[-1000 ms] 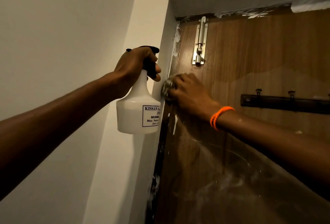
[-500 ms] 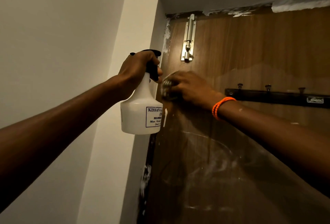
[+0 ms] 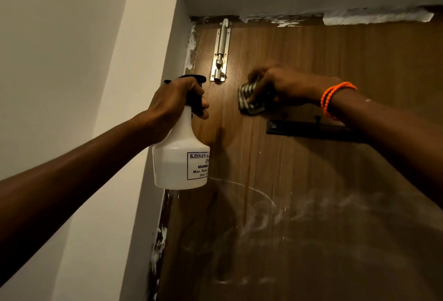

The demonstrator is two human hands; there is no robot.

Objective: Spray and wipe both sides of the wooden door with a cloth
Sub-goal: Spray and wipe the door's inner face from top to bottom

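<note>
The brown wooden door (image 3: 311, 181) fills the right half of the view, with white smears and a wet arc on its lower part. My left hand (image 3: 175, 99) grips the black trigger head of a white spray bottle (image 3: 179, 157), held upright beside the door's left edge. My right hand (image 3: 282, 85), with an orange bead band at the wrist, presses a striped grey cloth (image 3: 249, 99) against the upper door, to the right of the bolt. The fingers curl over the cloth.
A silver sliding bolt (image 3: 220, 53) is fixed near the door's top left corner. A dark hook rail (image 3: 299, 129) runs across the door just below my right hand. White walls (image 3: 60, 61) and the door frame (image 3: 177, 37) stand at the left.
My right hand has slid the cloth rightward from the door's left edge to a spot right of the bolt. The view has shifted left and upward; the bottle stays raised.
</note>
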